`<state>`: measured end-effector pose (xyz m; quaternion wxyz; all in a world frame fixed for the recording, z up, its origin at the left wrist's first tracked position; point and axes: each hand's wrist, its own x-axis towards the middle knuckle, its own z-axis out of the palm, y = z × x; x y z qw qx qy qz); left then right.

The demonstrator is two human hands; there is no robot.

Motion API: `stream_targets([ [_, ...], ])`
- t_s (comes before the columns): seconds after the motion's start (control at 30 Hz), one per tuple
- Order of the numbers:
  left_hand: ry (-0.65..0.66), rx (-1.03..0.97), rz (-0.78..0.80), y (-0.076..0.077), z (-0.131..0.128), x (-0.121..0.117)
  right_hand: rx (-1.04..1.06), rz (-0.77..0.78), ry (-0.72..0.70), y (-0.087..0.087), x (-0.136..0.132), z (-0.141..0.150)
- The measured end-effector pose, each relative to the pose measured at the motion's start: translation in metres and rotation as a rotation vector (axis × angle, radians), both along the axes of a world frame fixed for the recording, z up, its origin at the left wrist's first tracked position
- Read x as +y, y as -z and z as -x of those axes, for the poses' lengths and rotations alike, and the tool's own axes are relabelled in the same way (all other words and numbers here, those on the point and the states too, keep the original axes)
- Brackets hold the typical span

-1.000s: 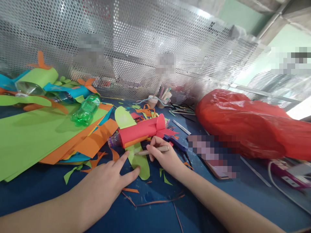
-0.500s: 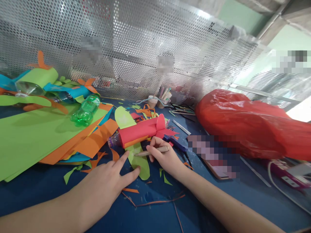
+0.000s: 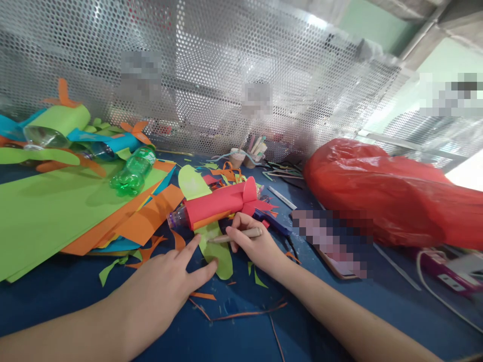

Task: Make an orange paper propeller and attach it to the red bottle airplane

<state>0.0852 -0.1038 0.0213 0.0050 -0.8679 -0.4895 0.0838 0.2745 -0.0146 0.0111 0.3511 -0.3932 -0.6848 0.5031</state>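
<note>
A plastic bottle wrapped in red paper lies on its side, its neck pointing left. Light green paper wings stick out on both sides, and red paper fins sit at its right end. My right hand grips a beige pen, its tip on the near green wing. Thumb and forefinger of my left hand are spread, resting on that same wing and holding nothing. A pale mark shows on the far wing.
Coloured paper sheets and a green bottle lie left, near other paper-covered bottles. A blue glue gun rests beside the red fins. Rightward are a phone and a red plastic bag. Paper scraps litter the blue table.
Almost nothing differs. The pen tip stays on the near green wing, with at most a tiny shift of the right hand's fingers. My left hand keeps its place.
</note>
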Motion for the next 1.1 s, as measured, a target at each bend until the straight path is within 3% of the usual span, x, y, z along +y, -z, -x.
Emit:
stream_targets([
  [1.1,-0.004,-0.024,0.000,0.0012,0.0008,-0.0017,-0.049,-0.030,0.028,0.0000,0.0011,-0.0014],
])
